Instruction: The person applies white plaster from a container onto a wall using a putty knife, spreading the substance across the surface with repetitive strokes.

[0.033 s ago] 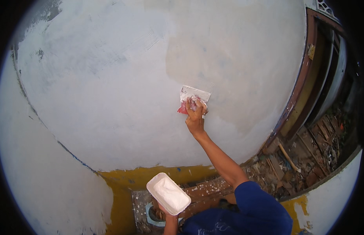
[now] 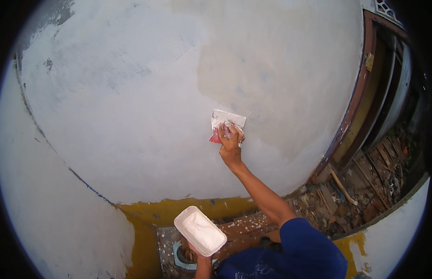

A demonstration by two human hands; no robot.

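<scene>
My right hand grips a wide putty knife, its red part smeared with white filler. The blade lies against the wall, near the border between a smooth white area and a beige-grey patch. Low in the view, my left hand supports a white rectangular tub from below, and most of its fingers are hidden under it. White putty fills much of the tub, with a raised ridge along its middle.
A mustard-yellow band runs along the wall's foot. Below it are a squat toilet and a paint-spattered ledge. At right stand a brown door frame and rubble with wood scraps. A corner joins another wall at left.
My right hand and the putty knife have slid down the wall a little and slightly left. The tub in my left hand has hardly moved.
</scene>
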